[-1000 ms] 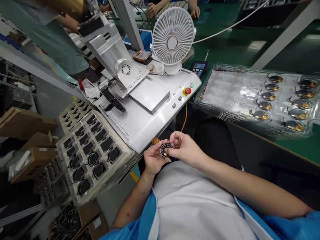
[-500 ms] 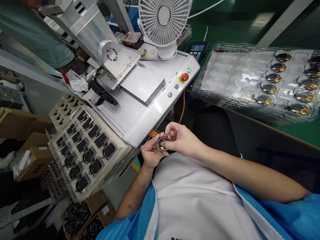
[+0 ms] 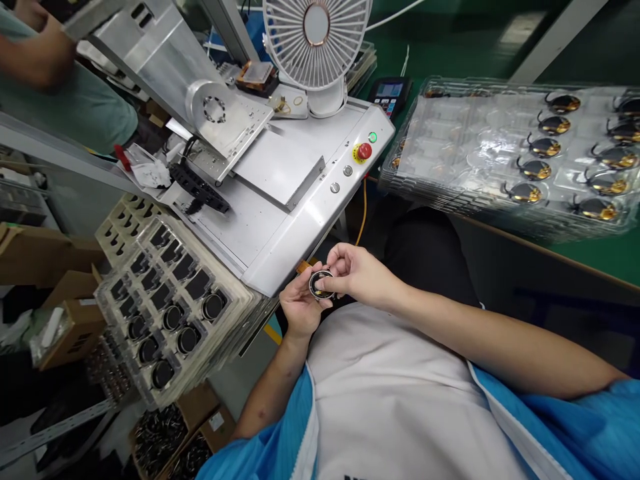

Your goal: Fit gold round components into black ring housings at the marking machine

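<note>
A small round black and gold part [image 3: 321, 285] sits between both my hands, close to my chest. My left hand [image 3: 300, 308] cups it from below with curled fingers. My right hand [image 3: 359, 274] pinches its right edge with thumb and fingertips. Both hands hover just in front of the white machine's [image 3: 300, 220] near corner. A clear tray [image 3: 173, 307] with several round black parts lies at my left. Another clear tray [image 3: 450, 153] with several gold parts lies at my right on the green table.
A white desk fan [image 3: 317, 40] stands at the back of the machine beside a red stop button [image 3: 364, 151]. Cardboard boxes [image 3: 65, 307] sit at lower left. Another person in a teal shirt [image 3: 60, 100] stands at upper left.
My head has tilted, so the scene shifted up and left in view. Both hands keep their hold on the round part, with only slight finger movement.
</note>
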`<state>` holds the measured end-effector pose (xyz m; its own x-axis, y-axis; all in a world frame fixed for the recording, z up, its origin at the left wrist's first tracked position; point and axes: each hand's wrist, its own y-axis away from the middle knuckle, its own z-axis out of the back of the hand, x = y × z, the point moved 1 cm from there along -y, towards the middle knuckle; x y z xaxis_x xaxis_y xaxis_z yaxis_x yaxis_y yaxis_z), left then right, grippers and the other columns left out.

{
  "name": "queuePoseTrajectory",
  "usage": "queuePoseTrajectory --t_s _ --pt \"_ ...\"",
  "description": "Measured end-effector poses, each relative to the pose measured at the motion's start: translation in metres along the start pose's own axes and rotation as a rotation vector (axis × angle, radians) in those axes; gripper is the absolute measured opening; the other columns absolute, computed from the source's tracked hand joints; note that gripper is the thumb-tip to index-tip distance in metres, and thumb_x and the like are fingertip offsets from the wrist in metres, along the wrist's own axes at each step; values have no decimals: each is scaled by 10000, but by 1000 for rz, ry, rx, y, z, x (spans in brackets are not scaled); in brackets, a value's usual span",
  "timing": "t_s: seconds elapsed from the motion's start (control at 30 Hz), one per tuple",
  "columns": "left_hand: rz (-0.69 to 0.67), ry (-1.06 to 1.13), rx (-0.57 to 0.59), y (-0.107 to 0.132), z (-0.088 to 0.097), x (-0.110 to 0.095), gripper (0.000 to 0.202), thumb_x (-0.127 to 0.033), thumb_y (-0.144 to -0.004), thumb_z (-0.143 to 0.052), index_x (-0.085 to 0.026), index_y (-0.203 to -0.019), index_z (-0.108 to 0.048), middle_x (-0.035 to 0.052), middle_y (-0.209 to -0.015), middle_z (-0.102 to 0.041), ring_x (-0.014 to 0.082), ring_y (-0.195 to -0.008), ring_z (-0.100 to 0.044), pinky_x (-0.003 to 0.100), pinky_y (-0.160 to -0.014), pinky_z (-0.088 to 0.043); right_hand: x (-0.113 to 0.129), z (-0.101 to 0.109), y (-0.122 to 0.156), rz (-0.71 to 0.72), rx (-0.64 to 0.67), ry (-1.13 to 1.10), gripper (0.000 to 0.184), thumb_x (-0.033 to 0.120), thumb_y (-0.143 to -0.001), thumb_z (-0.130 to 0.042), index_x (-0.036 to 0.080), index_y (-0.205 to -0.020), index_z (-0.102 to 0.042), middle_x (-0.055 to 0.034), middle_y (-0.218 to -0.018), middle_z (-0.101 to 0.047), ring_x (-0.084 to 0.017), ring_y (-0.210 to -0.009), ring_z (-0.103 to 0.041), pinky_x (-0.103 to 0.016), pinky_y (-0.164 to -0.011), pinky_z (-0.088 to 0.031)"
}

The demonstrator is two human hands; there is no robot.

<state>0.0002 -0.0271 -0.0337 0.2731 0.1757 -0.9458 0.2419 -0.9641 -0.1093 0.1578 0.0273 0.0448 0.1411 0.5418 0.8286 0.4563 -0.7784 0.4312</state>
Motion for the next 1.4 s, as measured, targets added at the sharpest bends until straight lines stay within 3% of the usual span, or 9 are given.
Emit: queuePoseTrajectory --t_s 0.2,0.37,0.5,0.63,0.83,0.93,1.03,1.17,1.4 --pt "-46 -32 65 1 -5 -7 606 -287 -551 -1014 -305 -1118 -802 72 -1125 -820 273 -980 -806 392 -886 -674 -7 8 1 -69 96 61 565 536 -586 -952 184 -663 -516 -2 -525 -653 -97 -411 -553 -189 -369 -481" --pt "-84 -53 155 2 -7 -16 605 -173 -627 -971 -325 -1178 -774 68 -1171 -799 262 -1074 -780 367 -969 -642 -17 3 2 -35 136 -111 635 567 -566 -954 201 -655 -443 15 -515 -643 -101 -388 -549 -194 -340 -477" --pt "-45 -97 51 1 -5 -20 560 -217 -614 -979 -274 -1140 -797 93 -1155 -805 288 -1052 -788 399 -946 -657 -20 -5 -6 1 141 -122 635 570 -558 -953 202 -663 -446 15 -525 -649 -115 -401 -567 -221 -356 -510" --pt "-9 -68 -106 -5 -2 -23 513 -284 -706 -936 -251 -1192 -773 99 -1207 -795 288 -1126 -762 418 -1001 -628 -1 -1 -37 27 145 142 571 540 -559 -965 171 -762 -580 23 -555 -649 -110 -430 -569 -210 -380 -503" --pt "113 -21 39 -10 -1 -34 425 -258 -803 -862 -252 -1212 -747 100 -1270 -748 288 -1128 -758 451 -1025 -601 80 38 -109 295 -444 294 338 392 -813 -858 183 -839 -594 54 -531 -549 -93 -405 -469 -191 -346 -358" --pt "108 -90 58 -9 -1 -37 538 -214 -698 -927 -232 -1205 -748 122 -1218 -764 250 -1003 -781 368 -851 -654 109 48 -129 291 -511 288 295 274 -875 -789 188 -722 -552 71 -458 -448 -87 -350 -383 -211 -331 -303" --pt "32 -153 48 -8 -1 -36 674 -165 -611 -965 -222 -1241 -733 133 -1183 -788 219 -965 -778 324 -823 -655 117 49 -127 310 -492 283 309 169 -893 -721 189 -659 -521 67 -458 -436 -78 -355 -366 -209 -349 -298" --pt "-82 -282 41 -6 -1 -36 724 -160 -641 -949 -201 -1315 -688 151 -1203 -787 241 -1046 -778 337 -894 -655 99 39 -94 381 -415 264 267 209 -883 -715 191 -693 -528 63 -488 -482 -75 -386 -409 -197 -382 -315" --pt "-205 -442 41 -6 -6 -38 794 -156 -720 -904 -201 -1443 -580 161 -1280 -756 258 -1137 -759 354 -963 -648 30 7 -18 176 79 383 386 483 -741 -809 180 -700 -574 38 -495 -530 -80 -413 -408 -206 -405 -288"
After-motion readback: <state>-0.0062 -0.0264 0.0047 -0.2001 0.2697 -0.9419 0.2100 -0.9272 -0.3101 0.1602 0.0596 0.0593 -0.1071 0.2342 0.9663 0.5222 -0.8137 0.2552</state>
